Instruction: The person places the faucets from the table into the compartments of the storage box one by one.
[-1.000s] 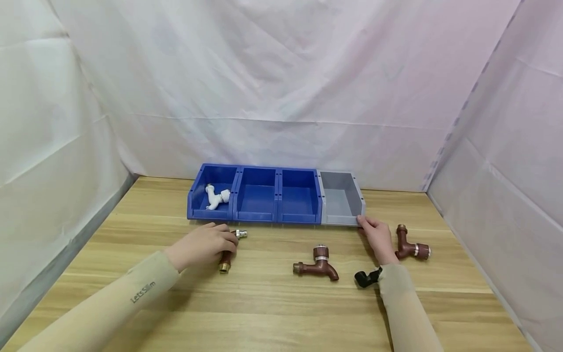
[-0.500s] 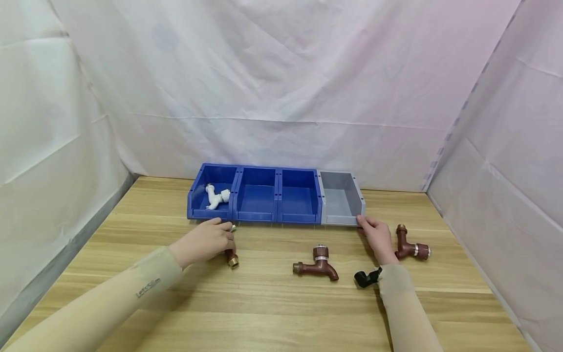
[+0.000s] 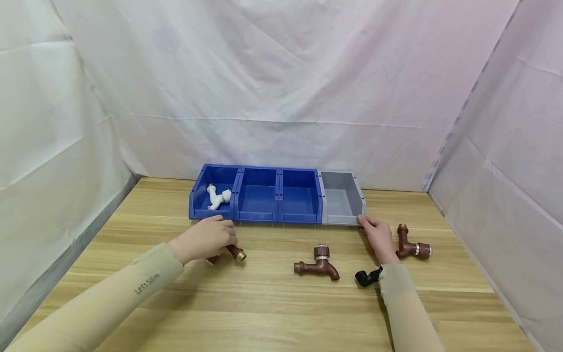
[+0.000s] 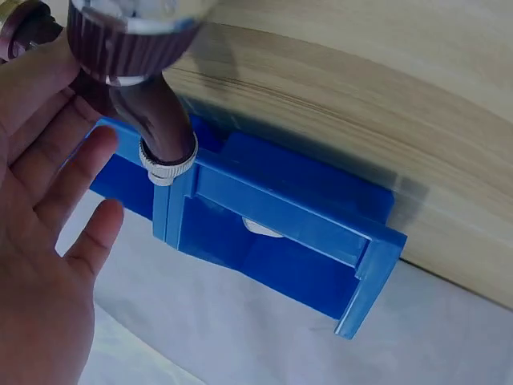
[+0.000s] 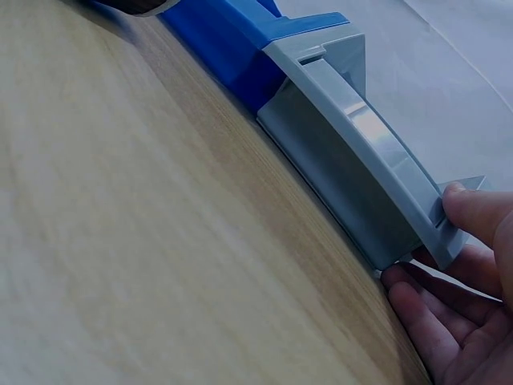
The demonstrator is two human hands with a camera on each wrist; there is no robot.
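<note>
My left hand point(image 3: 206, 238) holds a brown faucet point(image 3: 236, 252) by its body, in front of the leftmost blue bin point(image 3: 211, 214). In the left wrist view the faucet point(image 4: 152, 120) has its ribbed knob towards the camera and a metal-ringed end overlapping the bin's front edge; part of its body is hidden by the fingers. A white faucet point(image 3: 216, 198) lies inside that bin. My right hand point(image 3: 377, 238) pinches the front right corner of the grey bin point(image 3: 343, 220), thumb on the rim and fingers underneath, as the right wrist view shows.
Two more blue bins point(image 3: 257, 216) stand between the leftmost one and the grey one, all in a row. On the wooden table point(image 3: 272, 313) lie a brown faucet point(image 3: 320, 266) at centre, another brown faucet point(image 3: 411, 248) at right and a black elbow-shaped piece point(image 3: 366, 278) beside the right sleeve.
My left hand has turned the brown faucet, so its brass end has swung to the right and the metal tip is hidden. The right hand has stayed on the grey bin.
</note>
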